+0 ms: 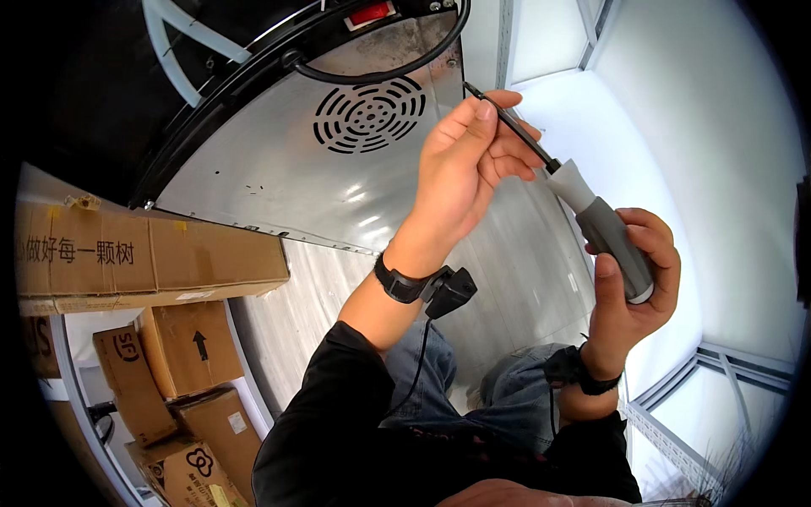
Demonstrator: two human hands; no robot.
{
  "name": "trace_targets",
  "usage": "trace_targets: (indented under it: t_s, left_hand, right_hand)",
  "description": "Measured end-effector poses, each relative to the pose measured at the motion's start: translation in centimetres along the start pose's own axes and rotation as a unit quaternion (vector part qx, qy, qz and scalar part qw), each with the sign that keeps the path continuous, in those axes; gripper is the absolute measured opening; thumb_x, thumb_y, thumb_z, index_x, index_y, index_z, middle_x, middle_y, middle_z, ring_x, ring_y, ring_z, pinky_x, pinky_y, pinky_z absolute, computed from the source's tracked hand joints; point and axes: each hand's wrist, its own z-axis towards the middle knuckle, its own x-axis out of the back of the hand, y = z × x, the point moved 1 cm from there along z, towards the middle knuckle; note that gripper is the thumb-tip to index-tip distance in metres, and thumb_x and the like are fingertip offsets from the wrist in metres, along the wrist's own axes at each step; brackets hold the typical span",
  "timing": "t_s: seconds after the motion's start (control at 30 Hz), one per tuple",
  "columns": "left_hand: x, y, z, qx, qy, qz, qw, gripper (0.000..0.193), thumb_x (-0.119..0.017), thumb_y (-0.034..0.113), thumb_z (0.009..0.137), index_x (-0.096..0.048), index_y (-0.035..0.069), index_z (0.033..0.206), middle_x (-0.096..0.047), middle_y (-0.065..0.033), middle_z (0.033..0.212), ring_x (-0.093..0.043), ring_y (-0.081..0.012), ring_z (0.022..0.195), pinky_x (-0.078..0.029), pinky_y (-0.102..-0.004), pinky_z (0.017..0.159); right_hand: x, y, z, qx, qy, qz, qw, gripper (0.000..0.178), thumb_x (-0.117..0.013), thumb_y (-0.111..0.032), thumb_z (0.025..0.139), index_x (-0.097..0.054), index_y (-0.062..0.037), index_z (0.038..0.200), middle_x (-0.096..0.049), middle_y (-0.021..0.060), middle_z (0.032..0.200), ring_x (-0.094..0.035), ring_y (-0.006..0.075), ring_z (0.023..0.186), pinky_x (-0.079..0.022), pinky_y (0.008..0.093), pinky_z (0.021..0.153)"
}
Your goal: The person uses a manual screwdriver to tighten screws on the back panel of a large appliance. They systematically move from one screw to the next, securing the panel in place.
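Note:
A screwdriver [614, 242] with a grey handle and a long dark shaft slants up to the left in front of me. My right hand [635, 287] is wrapped round its handle. Near the tip, the thumb and fingers of my left hand [470, 160] pinch the shaft. Just behind the tip stands a silver metal panel [270, 160] with a round slotted vent [369, 116]. Whether the tip touches the panel's edge I cannot tell. Any small screw between my left fingertips is hidden.
A black cable [372, 78] loops across the panel's top, below a red switch [369, 15]. Cardboard boxes [190, 351] stack on a shelf at the left, beside a long carton [220, 258]. White framed panels [718, 211] rise at the right. Straps with small devices circle both wrists.

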Motion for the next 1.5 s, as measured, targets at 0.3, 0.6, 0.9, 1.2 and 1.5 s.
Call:
trace_targets:
  t_s: [0.3, 0.6, 0.9, 1.2, 1.5]
  left_hand:
    - [-0.4, 1.4, -2.0, -0.025, 0.081, 0.044, 0.995, 0.035, -0.048, 0.023, 0.098, -0.048, 0.000, 0.124, -0.065, -0.0117, 0.087, -0.063, -0.0157, 0.069, -0.054, -0.0225, 0.059]
    - [-0.1, 1.1, -1.6, -0.054, 0.079, 0.040, 0.995, 0.037, -0.051, 0.025, 0.097, -0.048, 0.000, 0.125, -0.065, -0.0099, 0.083, -0.062, -0.0141, 0.068, -0.052, -0.0216, 0.057]
    - [-0.1, 0.9, -1.4, -0.051, 0.078, 0.041, 0.995, 0.037, -0.053, 0.024, 0.096, -0.049, 0.001, 0.124, -0.065, -0.0101, 0.084, -0.063, -0.0145, 0.071, -0.052, -0.0219, 0.059]
    - [-0.2, 1.0, -1.3, -0.045, 0.082, 0.034, 0.995, 0.037, -0.052, 0.024, 0.096, -0.048, 0.000, 0.124, -0.065, -0.0108, 0.084, -0.062, -0.0146, 0.069, -0.051, -0.0221, 0.059]
    - [0.0, 1.8, -1.6, 0.014, 0.050, 0.028, 0.998, 0.021, -0.051, 0.021, 0.097, -0.055, 0.001, 0.095, -0.064, -0.0110, 0.074, -0.063, -0.0152, 0.060, -0.053, -0.0255, 0.054]
  right_hand:
    - [-1.7, -2.2, -2.3, 0.060, -0.016, -0.093, 0.994, 0.028, -0.072, -0.004, 0.076, -0.058, -0.0027, 0.100, -0.058, 0.0159, 0.107, -0.058, 0.0220, 0.093, -0.048, 0.0309, 0.079]
    - [-2.1, -1.4, -3.1, 0.057, -0.019, -0.078, 0.995, 0.030, -0.072, -0.004, 0.076, -0.056, -0.0034, 0.102, -0.057, 0.0162, 0.109, -0.058, 0.0224, 0.094, -0.047, 0.0312, 0.080]
    - [-2.4, -1.6, -3.1, 0.056, -0.001, -0.094, 0.994, 0.028, -0.071, -0.004, 0.077, -0.056, -0.0027, 0.100, -0.057, 0.0158, 0.107, -0.057, 0.0227, 0.094, -0.047, 0.0314, 0.080]
    - [-2.5, -2.3, -2.5, 0.118, -0.032, -0.158, 0.980, 0.032, -0.071, 0.000, 0.075, -0.055, -0.0027, 0.102, -0.056, 0.0171, 0.109, -0.058, 0.0241, 0.095, -0.047, 0.0317, 0.081]
    - [-2.6, -3.7, -1.3, 0.216, -0.075, -0.181, 0.957, 0.040, -0.068, 0.010, 0.066, -0.058, -0.0069, 0.101, -0.060, 0.0155, 0.104, -0.059, 0.0292, 0.094, -0.049, 0.0334, 0.078]
